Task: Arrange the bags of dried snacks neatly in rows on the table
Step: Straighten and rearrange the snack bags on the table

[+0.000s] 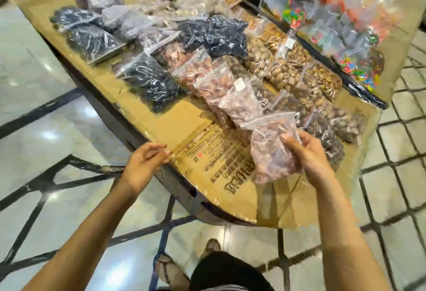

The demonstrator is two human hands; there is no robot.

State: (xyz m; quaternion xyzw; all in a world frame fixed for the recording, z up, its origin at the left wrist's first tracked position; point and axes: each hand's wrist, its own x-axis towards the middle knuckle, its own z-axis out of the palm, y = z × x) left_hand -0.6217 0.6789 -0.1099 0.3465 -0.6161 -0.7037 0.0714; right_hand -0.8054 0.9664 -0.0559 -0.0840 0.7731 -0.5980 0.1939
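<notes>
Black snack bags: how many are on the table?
4: far-left bag, bag beside it, nearer left-edge bag, mid-table mound, which may hide more.

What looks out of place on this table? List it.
The dark bags on the left lie askew at mixed angles, one heap piled over others, unlike the straight nut rows on the right.

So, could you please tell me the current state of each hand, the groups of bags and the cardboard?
right hand: grips the held bag.
held bag: full, tilted over the cardboard's near end, not yet in a row.
left hand: fingers at the cardboard's edge; grip unclear.
dark-snack bags: lying flat, loosely spread.
nut bags: lying in overlapping rows.
cardboard: flat, printed side up.
</notes>
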